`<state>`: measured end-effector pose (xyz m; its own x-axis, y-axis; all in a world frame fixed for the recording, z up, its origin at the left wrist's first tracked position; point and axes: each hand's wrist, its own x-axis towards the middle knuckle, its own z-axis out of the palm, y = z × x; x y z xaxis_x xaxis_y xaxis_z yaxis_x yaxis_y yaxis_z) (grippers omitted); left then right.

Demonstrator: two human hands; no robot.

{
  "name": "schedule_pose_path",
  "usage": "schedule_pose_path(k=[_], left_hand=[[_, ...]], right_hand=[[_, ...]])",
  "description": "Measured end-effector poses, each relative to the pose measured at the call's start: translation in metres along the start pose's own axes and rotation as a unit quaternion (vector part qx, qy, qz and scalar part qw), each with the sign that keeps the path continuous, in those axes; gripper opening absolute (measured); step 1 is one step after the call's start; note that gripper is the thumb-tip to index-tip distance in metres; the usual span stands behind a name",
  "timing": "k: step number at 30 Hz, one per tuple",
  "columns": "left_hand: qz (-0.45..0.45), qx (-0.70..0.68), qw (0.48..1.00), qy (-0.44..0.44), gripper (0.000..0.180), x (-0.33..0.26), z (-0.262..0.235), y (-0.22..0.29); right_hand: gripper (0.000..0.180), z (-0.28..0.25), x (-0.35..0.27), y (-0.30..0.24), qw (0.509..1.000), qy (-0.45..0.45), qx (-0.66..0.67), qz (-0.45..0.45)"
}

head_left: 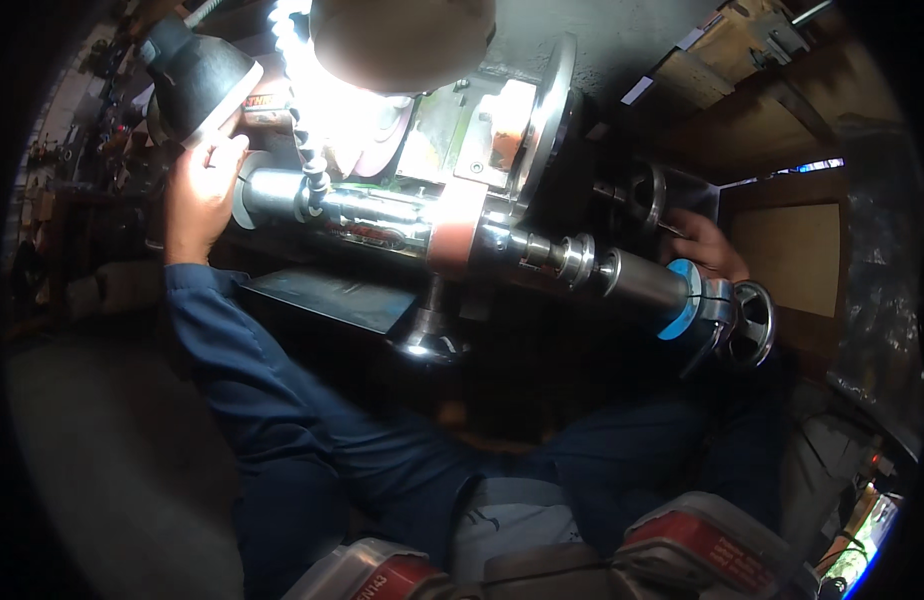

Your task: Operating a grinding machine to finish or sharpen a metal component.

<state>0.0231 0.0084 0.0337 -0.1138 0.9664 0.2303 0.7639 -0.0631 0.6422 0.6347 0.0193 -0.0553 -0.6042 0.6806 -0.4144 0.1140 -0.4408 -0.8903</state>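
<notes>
My left hand (204, 190) is raised at the machine's left end, its fingers bent against the lower rim of a black lamp shade (200, 88). Close beside it is a round metal headstock (278, 192) under bright light. At the right, my right hand (710, 245) reaches behind a steel cylinder with a blue ring (687, 300). Its fingers close around the handle of a handwheel (646, 198); part of the grip is hidden. Between the hands runs a shiny shaft (382, 208), passing by a reddish-brown block (456, 240).
A segmented coolant hose (304, 130) hangs near the shaft, before a pale grinding wheel (382, 140) in glare. A large metal disc (554, 120) stands behind. Another handwheel (752, 325) sits at the right end. A chrome flared knob (428, 335) projects below; wooden panels (787, 255) stand right.
</notes>
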Motion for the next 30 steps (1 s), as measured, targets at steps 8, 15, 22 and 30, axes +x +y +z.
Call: schedule_pose_path(k=[8, 15, 22, 30], left_hand=[[0.024, -0.048, 0.998, -0.021, 0.016, 0.003, 0.004, 0.006], [-0.01, -0.055, 0.998, -0.028, 0.014, 0.002, 0.001, 0.009], [-0.018, -0.028, 0.999, -0.028, 0.025, -0.002, 0.001, 0.008], [0.001, -0.046, 0.999, 0.008, 0.021, 0.001, 0.006, 0.004]], right_hand=[[0.052, -0.009, 0.002, -0.033, 0.97, -0.048, 0.162, -0.177], [0.03, -0.006, 0.004, -0.026, 0.999, 0.019, -0.028, 0.016], [0.021, -0.017, 0.057, 0.005, 0.966, 0.25, -0.066, -0.027], [0.028, -0.011, 0.025, 0.002, 0.97, -0.088, -0.205, 0.095]])
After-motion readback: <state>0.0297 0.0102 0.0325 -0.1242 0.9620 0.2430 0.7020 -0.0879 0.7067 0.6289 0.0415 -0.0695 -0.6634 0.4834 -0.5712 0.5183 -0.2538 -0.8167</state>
